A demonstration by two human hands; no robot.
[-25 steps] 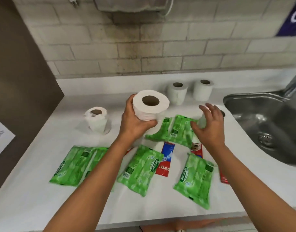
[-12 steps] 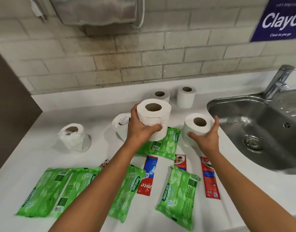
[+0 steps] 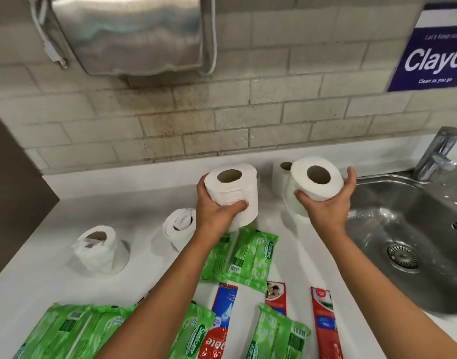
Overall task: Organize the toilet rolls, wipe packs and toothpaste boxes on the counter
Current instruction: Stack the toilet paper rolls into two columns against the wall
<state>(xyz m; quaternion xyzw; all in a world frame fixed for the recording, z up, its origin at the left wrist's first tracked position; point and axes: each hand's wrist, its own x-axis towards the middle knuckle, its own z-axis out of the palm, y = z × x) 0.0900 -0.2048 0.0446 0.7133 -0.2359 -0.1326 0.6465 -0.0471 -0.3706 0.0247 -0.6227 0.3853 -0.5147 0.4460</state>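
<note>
Gathering rolls — my left hand (image 3: 217,211) grips one roll (image 3: 233,193), my right hand (image 3: 325,203) another (image 3: 314,181), both lifted left of the sink (image 3: 403,229). Next — stand them beside the back roll (image 3: 280,177).

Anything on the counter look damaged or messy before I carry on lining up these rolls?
Yes. Two toilet rolls on the left, the far-left roll and the roll beside the left forearm, have torn, crumpled paper bunched over their cores. The rolls in the left hand and right hand look intact.
</note>
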